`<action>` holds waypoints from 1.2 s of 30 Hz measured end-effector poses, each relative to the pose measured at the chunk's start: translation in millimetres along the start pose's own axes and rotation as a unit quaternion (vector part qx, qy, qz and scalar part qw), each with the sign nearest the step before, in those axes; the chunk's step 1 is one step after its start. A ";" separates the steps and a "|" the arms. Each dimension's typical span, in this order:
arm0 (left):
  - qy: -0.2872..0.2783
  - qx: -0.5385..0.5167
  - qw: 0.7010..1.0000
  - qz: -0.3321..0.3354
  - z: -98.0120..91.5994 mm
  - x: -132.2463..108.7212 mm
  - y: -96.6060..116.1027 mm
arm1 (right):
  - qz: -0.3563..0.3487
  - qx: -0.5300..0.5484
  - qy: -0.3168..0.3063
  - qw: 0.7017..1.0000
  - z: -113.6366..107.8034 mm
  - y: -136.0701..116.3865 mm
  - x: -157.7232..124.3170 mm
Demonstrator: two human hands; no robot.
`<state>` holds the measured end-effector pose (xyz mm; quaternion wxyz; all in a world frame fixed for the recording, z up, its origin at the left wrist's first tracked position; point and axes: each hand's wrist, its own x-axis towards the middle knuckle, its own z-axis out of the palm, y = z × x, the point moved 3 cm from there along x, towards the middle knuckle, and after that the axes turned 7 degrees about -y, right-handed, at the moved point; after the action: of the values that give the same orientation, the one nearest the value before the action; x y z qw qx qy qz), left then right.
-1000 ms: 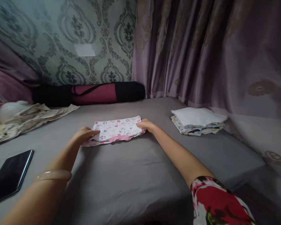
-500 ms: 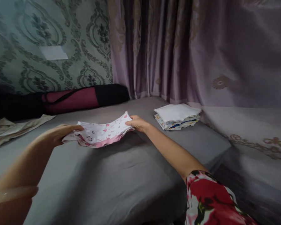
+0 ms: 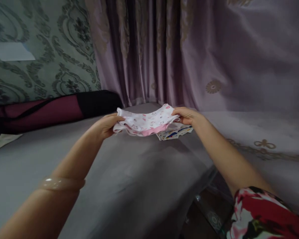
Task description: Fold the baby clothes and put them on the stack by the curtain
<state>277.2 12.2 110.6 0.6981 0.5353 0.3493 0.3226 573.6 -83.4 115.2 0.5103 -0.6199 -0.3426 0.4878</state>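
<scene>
Between my two hands hangs a folded white cloth garment (image 3: 146, 121) with small pink and dark prints and a pink band along its lower edge; its exact kind I cannot tell. My left hand (image 3: 108, 125) pinches its left end, thumb on top. At the opposite end, my right hand (image 3: 185, 115) grips the corner with the fingers underneath. Behind and below the right part of the garment shows a stack of folded cloths (image 3: 175, 132) with coloured prints. The garment and my right hand hide most of that stack; whether they touch it I cannot tell.
A grey-sheeted bed (image 3: 109, 179) spreads below my arms, its edge dropping off at the lower right. Along the wall lies a long black and maroon bag (image 3: 45, 108). Beige fabric (image 3: 5, 141) lies at the far left. Purple curtains (image 3: 144, 53) hang behind the bed.
Both hands have carried the pink-and-white garment to the right, from the middle of the bed to in front of the folded stack. The camera view has turned right.
</scene>
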 end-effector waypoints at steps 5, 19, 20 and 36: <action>-0.015 -0.042 0.999 -0.010 66.3 44.2 -4.9 | 0.000 -0.067 0.090 0.994 -59.7 -17.4 17.4; -0.023 -0.199 0.980 0.006 158.8 100.5 -65.9 | -0.020 -0.364 0.243 0.899 -150.6 -32.0 63.0; -0.017 -0.205 0.979 0.006 159.3 100.5 -72.7 | -0.019 -0.393 0.245 0.886 -154.0 -28.0 65.1; 0.030 -0.167 0.984 -0.048 143.2 76.0 -121.0 | 0.064 -0.634 0.296 0.712 -138.9 25.3 62.3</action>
<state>447.4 -26.4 8.3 0.7815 0.3838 0.3367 0.3586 722.4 -73.5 75.3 0.0406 -0.9309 -0.3625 -0.0209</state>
